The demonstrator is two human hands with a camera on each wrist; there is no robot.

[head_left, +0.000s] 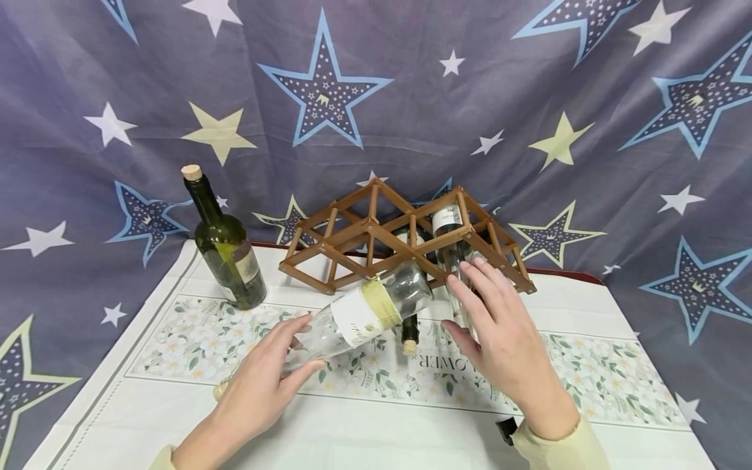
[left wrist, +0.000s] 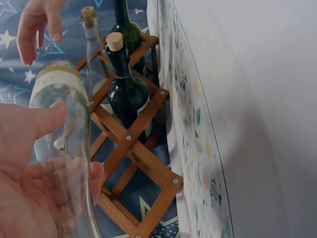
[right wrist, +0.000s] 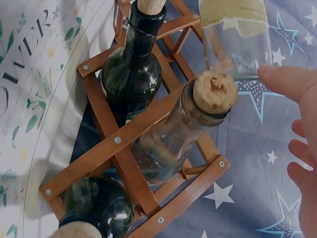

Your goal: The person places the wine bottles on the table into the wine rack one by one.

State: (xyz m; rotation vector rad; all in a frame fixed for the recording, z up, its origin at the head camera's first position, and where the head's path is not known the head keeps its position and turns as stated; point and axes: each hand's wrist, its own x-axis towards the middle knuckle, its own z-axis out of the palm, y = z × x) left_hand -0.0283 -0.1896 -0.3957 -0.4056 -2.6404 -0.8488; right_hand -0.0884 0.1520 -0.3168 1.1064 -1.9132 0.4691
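Note:
My left hand (head_left: 258, 378) grips a clear glass bottle (head_left: 358, 314) around its narrower part, thumb on one side and fingers beneath. The bottle, with a white and yellow-green label, lies tilted in the air, its base toward the wooden wine rack (head_left: 352, 236). A cork end pokes out below the hand. My right hand (head_left: 499, 333) hovers at the rack's right part with fingers spread and relaxed. In the right wrist view a fingertip (right wrist: 272, 78) is by the held bottle's base; contact is unclear. A corked clear bottle (right wrist: 166, 144) stands in the rack near that hand.
A dark green corked bottle (left wrist: 126, 94) sits in the rack's middle, and another green bottle (right wrist: 99, 203) at its right part. One more green bottle (head_left: 232, 261) stands upright on the white flowered tablecloth (head_left: 388, 431), left of the rack. A starry curtain (head_left: 411, 124) hangs behind.

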